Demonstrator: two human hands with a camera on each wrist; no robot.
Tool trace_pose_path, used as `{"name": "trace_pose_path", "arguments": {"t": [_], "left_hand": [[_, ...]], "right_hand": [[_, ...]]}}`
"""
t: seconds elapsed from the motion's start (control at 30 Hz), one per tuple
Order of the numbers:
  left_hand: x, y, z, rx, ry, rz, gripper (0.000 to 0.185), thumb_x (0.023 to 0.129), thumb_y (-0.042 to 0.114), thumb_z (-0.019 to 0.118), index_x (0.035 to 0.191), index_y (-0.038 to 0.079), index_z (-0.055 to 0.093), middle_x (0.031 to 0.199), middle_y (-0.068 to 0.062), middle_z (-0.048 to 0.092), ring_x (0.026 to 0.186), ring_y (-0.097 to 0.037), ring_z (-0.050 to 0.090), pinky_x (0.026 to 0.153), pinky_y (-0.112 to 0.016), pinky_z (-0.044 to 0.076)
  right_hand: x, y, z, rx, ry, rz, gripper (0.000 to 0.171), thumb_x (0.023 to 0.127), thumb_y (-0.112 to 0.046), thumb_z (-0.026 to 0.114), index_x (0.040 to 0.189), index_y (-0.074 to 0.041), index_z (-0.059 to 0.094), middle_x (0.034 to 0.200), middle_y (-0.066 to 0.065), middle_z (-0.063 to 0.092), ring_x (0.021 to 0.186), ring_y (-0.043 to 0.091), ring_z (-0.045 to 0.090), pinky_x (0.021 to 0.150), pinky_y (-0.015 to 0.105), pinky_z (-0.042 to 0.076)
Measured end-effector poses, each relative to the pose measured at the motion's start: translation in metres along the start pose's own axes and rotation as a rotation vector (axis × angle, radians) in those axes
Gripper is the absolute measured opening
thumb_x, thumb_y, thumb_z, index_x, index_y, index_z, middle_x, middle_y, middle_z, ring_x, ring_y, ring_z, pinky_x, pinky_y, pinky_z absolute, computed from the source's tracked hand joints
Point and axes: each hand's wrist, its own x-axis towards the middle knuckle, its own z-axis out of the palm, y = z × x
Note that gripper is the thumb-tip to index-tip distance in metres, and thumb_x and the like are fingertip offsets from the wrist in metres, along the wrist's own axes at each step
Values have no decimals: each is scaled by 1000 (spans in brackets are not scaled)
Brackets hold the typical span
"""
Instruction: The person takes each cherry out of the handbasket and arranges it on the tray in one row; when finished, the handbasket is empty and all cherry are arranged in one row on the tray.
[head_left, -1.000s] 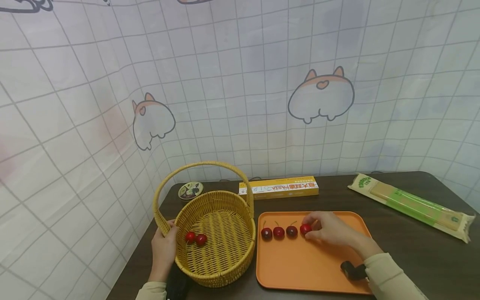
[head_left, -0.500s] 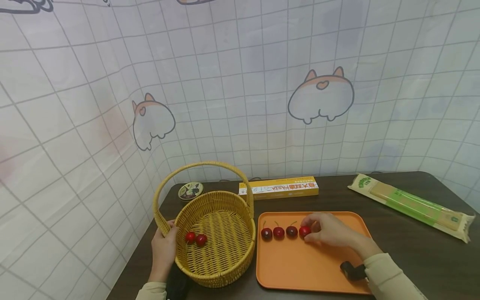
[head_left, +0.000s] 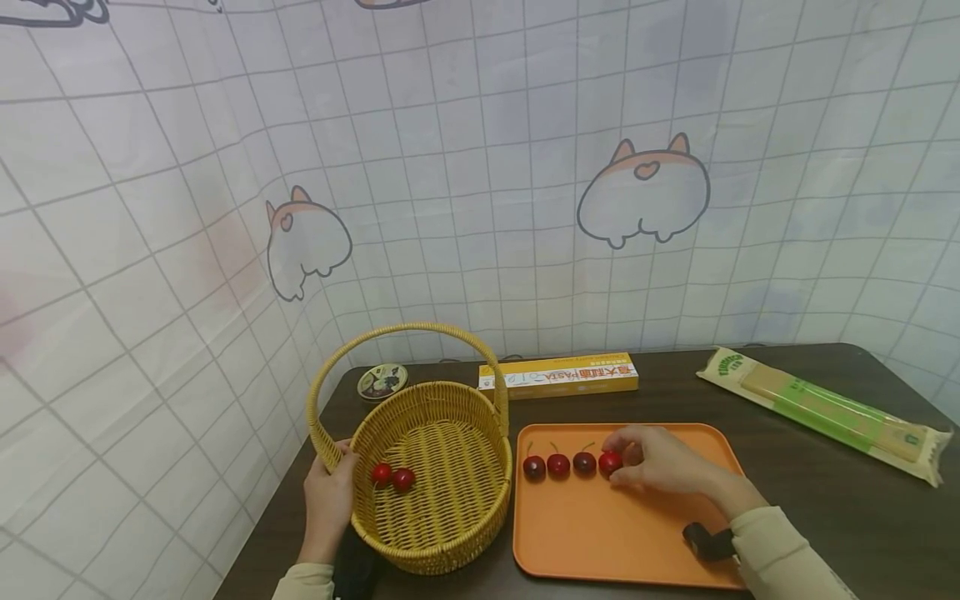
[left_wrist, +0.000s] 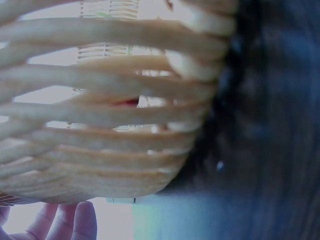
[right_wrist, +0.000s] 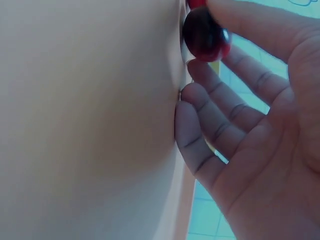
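In the head view, my left hand [head_left: 328,492] grips the left side of a yellow wicker basket [head_left: 442,554], at the foot of its arched handle. Two red cherries [head_left: 402,480] lie inside the basket. To its right is an orange tray [head_left: 592,542]. My right hand [head_left: 660,461] pinches a red cherry [head_left: 611,464] between thumb and fingers at the right end of a row on the tray. Three darker cherries with stems [head_left: 558,466] make up the rest of that row. The right wrist view shows the pinched cherry [right_wrist: 205,37] low against the tray, other fingertips touching the surface.
Behind the basket stands a round tin [head_left: 382,382], with a yellow pasta box [head_left: 558,375] to its right. A green and cream packet [head_left: 821,412] lies at the right of the dark table [head_left: 840,517]. A patterned cloth [head_left: 480,250] hangs behind and to the left.
My right hand has shifted the cherry slightly left, closer to the other cherries in the row, and now holds it there. My left hand and the basket have stayed put.
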Motion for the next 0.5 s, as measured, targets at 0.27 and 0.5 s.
{"name": "trace_pose_path", "arguments": {"t": [0.27,0.5], "left_hand": [[-1,3,1,-8,-2,-17,28,100,22,49,116,2,61,121,-19,62,98,-26,55,77,-31,44],[-2,3,-1,-12,10,-20,27,99,20,51,116,2,62,118,-19,63,95,-27,55,73,-28,45]], "right_hand": [[-4,-4,-9,-22,87,-20,37,88,-33,72,114,-7,66,110,7,67,86,17,62,71,29,49],[-2,-25,-9,-46,165,-46,30,91,-31,70,115,-15,66,113,5,66,93,17,60,75,32,50]]}}
